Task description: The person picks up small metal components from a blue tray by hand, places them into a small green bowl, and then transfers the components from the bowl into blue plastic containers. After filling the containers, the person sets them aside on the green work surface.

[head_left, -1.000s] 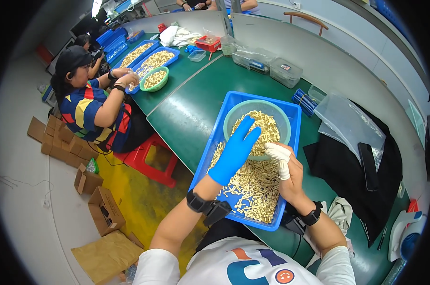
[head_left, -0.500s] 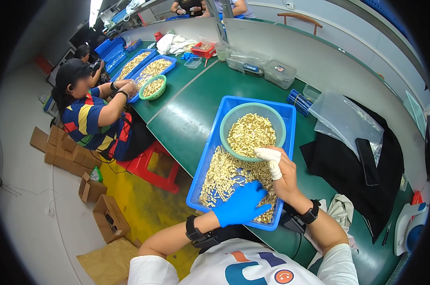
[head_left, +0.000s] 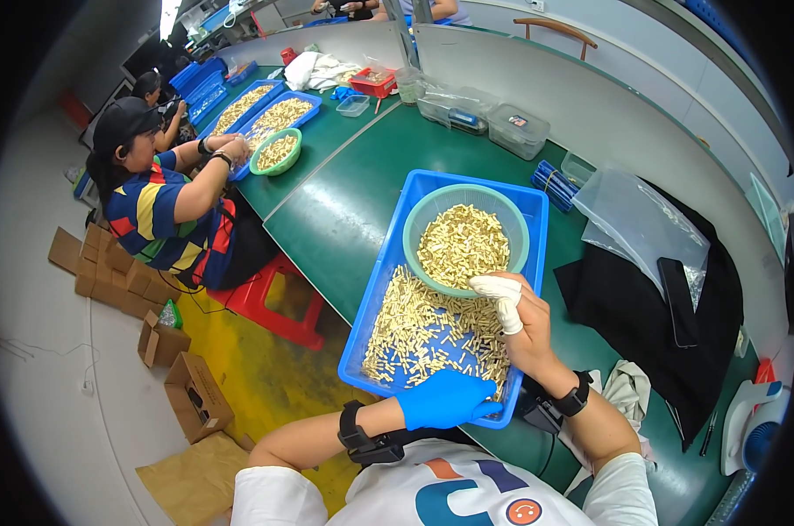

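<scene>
My right hand [head_left: 528, 329], with white coverings on some digits, grips the near rim of a pale green plastic colander [head_left: 521, 254]. Small brass-coloured metal pieces [head_left: 463, 245] fill much of the colander, which sits over the far part of a blue tray [head_left: 355, 355]. More loose brass pieces [head_left: 406, 329] lie in the near part of the tray. At the tray's near end is my left hand [head_left: 445, 401] in a blue glove, low among the pieces, fingers extended to the right and close together. Its palm side is hidden.
Right of the tray lie blue rods [head_left: 555, 186], a clear plastic bag [head_left: 638, 215], black cloth [head_left: 629, 316] and a phone [head_left: 677, 298]. Clear boxes [head_left: 517, 131] stand along the partition. To the left, a co-worker [head_left: 165, 206] handles pieces beside another green colander [head_left: 276, 167].
My left hand has drawn toward the tray's near edge, and its spread fingers have come together. More blue tray bottom shows between the pieces. My right hand keeps its hold on the colander.
</scene>
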A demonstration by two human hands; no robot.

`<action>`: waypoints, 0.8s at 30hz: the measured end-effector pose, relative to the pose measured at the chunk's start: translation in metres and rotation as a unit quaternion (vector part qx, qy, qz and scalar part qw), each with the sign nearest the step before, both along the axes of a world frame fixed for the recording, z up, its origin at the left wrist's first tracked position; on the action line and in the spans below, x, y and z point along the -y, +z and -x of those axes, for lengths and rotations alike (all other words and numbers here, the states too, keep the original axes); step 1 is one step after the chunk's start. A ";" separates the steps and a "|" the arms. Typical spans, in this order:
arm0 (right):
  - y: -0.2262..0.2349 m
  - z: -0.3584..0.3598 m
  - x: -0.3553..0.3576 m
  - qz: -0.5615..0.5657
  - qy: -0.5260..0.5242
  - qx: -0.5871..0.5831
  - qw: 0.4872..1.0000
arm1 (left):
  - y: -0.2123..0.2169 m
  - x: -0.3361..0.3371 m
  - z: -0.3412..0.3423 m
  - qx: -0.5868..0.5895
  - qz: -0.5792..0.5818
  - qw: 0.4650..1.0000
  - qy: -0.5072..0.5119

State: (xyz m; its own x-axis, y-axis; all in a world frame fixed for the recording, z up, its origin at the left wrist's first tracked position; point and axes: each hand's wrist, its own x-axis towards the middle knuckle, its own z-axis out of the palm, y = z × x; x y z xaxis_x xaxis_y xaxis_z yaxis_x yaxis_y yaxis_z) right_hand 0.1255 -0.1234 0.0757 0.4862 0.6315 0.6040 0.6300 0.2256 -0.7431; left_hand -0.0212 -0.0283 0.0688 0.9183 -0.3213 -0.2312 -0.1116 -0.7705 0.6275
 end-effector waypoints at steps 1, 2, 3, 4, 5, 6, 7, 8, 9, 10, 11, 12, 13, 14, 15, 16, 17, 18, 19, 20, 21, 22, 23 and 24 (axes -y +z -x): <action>0.000 0.000 0.000 0.002 0.001 -0.001 1.000 | -0.004 -0.002 0.000 0.021 0.012 1.000 0.000; -0.001 0.000 -0.001 -0.001 0.003 -0.005 1.000 | -0.008 -0.004 0.000 0.042 0.024 0.999 0.000; -0.001 0.000 -0.001 -0.004 0.003 -0.010 1.000 | -0.010 -0.007 -0.001 0.041 0.026 0.999 0.000; -0.002 0.000 -0.001 -0.007 0.004 -0.014 1.000 | -0.012 -0.010 -0.002 0.056 0.057 0.996 0.041; -0.002 0.000 -0.001 -0.005 0.004 -0.015 1.000 | -0.013 -0.014 -0.003 0.071 0.087 0.990 0.082; -0.002 0.000 -0.001 -0.003 0.003 -0.023 1.000 | -0.014 -0.017 -0.004 0.085 0.117 0.982 0.123; -0.002 0.000 0.000 -0.001 0.002 -0.031 1.000 | -0.013 -0.022 -0.004 0.084 0.119 0.982 0.124; -0.002 0.000 -0.001 0.000 0.002 -0.040 0.999 | -0.007 -0.028 -0.006 0.006 0.216 0.951 0.220; -0.002 -0.001 -0.001 0.001 0.003 -0.040 0.999 | -0.001 -0.034 -0.007 -0.071 0.308 0.896 0.311; -0.002 -0.001 -0.001 0.002 0.003 -0.043 0.999 | 0.002 -0.039 -0.007 -0.147 0.392 0.819 0.393; -0.003 -0.002 -0.001 0.004 0.002 -0.045 0.999 | -0.005 -0.043 -0.004 -0.148 0.393 0.818 0.394; -0.003 -0.002 0.000 0.006 0.002 -0.047 0.999 | -0.020 -0.049 -0.002 -0.177 0.601 0.697 0.351; -0.002 -0.002 -0.001 0.004 0.006 -0.047 0.999 | -0.032 -0.054 0.003 -0.190 0.771 0.534 0.289; -0.001 -0.002 -0.001 0.006 0.009 -0.045 0.999 | -0.040 -0.056 0.008 -0.191 0.897 0.340 0.209; -0.001 -0.002 -0.001 0.011 0.010 -0.042 0.999 | -0.042 -0.052 0.011 -0.189 0.898 0.338 0.209; 0.000 -0.002 -0.001 0.016 0.011 -0.039 0.999 | -0.045 -0.046 0.012 -0.158 0.910 0.306 0.231; 0.000 -0.002 -0.002 0.018 0.014 -0.038 0.999 | -0.047 -0.039 0.013 -0.127 0.920 0.273 0.252; 0.001 -0.003 -0.002 0.026 0.035 -0.017 0.999 | -0.045 -0.034 0.010 -0.097 0.927 0.239 0.272; 0.001 -0.004 -0.002 0.034 0.055 0.004 0.998 | -0.040 -0.031 0.008 -0.095 0.928 0.237 0.272; 0.002 -0.005 0.000 0.042 0.074 0.025 0.996 | -0.022 -0.026 0.002 -0.075 0.917 0.242 0.308; 0.002 -0.004 -0.001 0.042 0.077 0.026 0.996 | -0.005 -0.023 -0.001 -0.053 0.904 0.247 0.345; 0.002 -0.002 -0.001 0.069 0.088 0.090 0.990 | 0.003 -0.022 -0.003 -0.030 0.889 0.251 0.381; 0.003 0.003 -0.003 0.094 0.100 0.154 0.978 | 0.002 -0.023 -0.001 -0.025 0.890 0.250 0.382; 0.004 0.007 -0.005 0.117 0.111 0.218 0.963 | -0.001 -0.024 0.002 -0.011 0.894 0.275 0.354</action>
